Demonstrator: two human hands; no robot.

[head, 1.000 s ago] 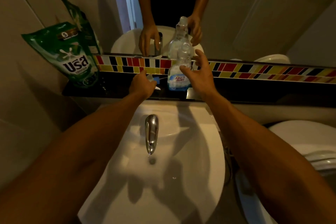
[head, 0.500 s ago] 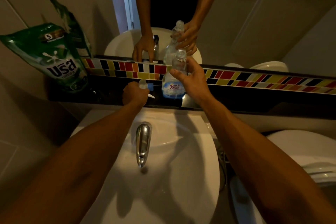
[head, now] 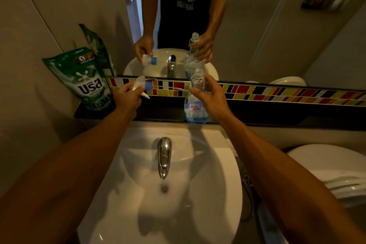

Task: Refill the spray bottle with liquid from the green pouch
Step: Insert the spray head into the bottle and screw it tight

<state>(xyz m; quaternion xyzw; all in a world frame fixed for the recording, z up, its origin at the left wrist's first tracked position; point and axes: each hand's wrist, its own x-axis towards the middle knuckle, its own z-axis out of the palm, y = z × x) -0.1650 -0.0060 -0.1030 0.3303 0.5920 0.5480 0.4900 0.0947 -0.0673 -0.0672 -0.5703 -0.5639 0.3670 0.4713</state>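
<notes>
A clear spray bottle [head: 195, 112] with a blue-and-white label stands upright on the dark ledge [head: 277, 113] behind the sink, its neck uncapped. My right hand [head: 213, 98] grips its upper body. My left hand [head: 127, 99] holds the detached white-and-blue spray head [head: 141, 85] in the air left of the bottle, its thin dip tube trailing toward the bottle. The green pouch [head: 87, 81] leans against the wall at the ledge's left end, just left of my left hand and untouched.
A white sink [head: 208, 214] with a chrome tap [head: 164, 156] lies below the ledge. A mirror [head: 257, 25] above a coloured tile strip [head: 287, 94] reflects both hands and the bottle. A white toilet [head: 332, 170] sits at the right.
My left hand has lifted the spray head up off the ledge, to the left of the bottle. My right hand has closed around the bottle's upper body.
</notes>
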